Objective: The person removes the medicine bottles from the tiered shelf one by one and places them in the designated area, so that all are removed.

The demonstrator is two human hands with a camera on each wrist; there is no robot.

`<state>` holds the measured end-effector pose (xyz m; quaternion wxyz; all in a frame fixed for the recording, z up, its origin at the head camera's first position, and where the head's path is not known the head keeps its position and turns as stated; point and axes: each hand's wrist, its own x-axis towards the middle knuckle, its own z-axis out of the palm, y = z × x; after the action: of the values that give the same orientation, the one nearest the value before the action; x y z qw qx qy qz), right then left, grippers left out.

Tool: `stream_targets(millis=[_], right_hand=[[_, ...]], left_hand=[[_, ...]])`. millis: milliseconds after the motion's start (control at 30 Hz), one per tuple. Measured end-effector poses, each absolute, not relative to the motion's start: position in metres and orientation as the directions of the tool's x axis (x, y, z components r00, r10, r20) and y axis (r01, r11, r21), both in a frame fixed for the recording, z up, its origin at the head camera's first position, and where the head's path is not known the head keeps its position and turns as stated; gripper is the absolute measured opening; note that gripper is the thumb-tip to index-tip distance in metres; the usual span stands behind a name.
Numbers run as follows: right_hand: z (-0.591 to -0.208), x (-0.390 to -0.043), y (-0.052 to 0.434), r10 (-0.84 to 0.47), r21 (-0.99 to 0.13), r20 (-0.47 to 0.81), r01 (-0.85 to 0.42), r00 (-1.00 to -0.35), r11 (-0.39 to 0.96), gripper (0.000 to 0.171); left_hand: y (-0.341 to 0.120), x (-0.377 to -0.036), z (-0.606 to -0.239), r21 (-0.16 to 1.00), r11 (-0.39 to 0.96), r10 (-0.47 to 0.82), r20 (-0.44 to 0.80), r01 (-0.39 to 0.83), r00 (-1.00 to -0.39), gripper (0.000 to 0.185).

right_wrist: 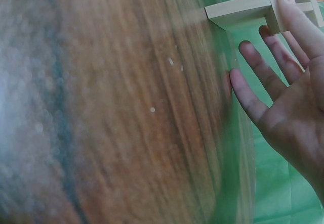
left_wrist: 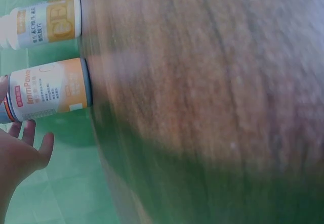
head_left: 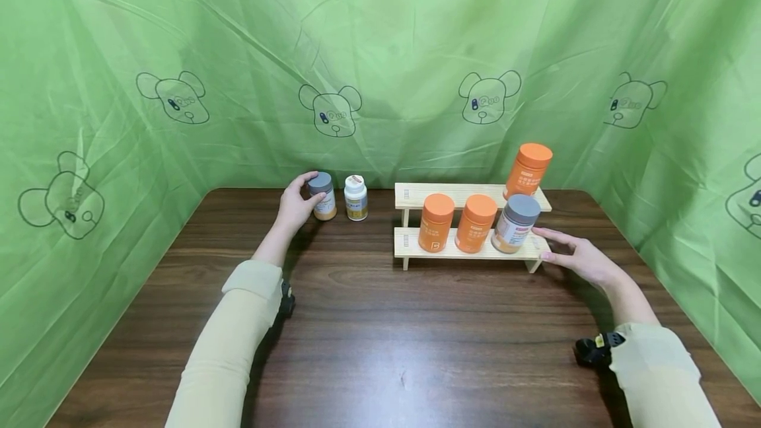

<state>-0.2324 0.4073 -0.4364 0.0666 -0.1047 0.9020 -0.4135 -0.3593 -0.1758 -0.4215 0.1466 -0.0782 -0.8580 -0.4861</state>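
Observation:
Over at the left, my left hand [head_left: 296, 203] holds a grey-lidded supplement bottle [head_left: 324, 207] near its lid, the thumb in front. This bottle [left_wrist: 50, 88] has a white and orange label and stands upright on the table. A white pill bottle [head_left: 356, 199] with a gold label is just to its right. My right hand [head_left: 585, 260] is at the right end of a two-step wooden rack [head_left: 410, 243]. In the right wrist view its thumb touches the wood, and the other fingers [right_wrist: 260, 71] extend fairly straight beside it.
On the rack's lower step stand two orange bottles [head_left: 436, 223] [head_left: 475, 224] and another grey-lidded bottle [head_left: 514, 224]. One more orange bottle [head_left: 528, 170] is on the upper step at right. Green cloth [head_left: 404, 38] hangs round the brown wooden table [head_left: 380, 322].

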Motion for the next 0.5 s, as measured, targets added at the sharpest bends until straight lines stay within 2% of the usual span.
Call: stream_targets(millis=[500], right_hand=[[-0.436,-0.232,0.406,-0.239,-0.752,-0.037,-0.131,-0.970,0.647,0.059]], left_hand=[[-0.175,-0.348,-0.395,0.746,0.605,0.022,0.334,0.278,-0.942,0.054]])
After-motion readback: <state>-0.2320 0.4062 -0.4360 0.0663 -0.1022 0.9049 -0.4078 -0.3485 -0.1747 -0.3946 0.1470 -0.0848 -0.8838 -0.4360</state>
